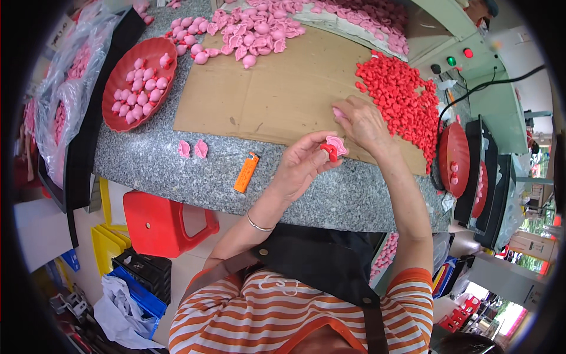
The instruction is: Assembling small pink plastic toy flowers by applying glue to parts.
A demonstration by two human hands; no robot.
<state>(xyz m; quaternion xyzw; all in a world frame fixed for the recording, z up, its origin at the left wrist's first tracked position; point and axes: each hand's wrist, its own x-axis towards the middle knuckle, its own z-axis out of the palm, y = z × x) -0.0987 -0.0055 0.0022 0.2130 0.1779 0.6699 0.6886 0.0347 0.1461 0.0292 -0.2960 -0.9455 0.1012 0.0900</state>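
Note:
My left hand is raised over the front edge of the cardboard. Between its thumb and fingers it grips a small red plastic part together with a pink shell piece. Just beyond and to the right, my right hand is closed, pinching a small pink piece mostly covered by its fingers. A heap of small red parts lies right of that hand. Far off on the cardboard is a pile of pink shell pieces.
A red dish of pink round figures stands left; another red dish with a few sits right. An orange lighter and two pink pieces lie on the granite top. A machine with coloured buttons borders the far right.

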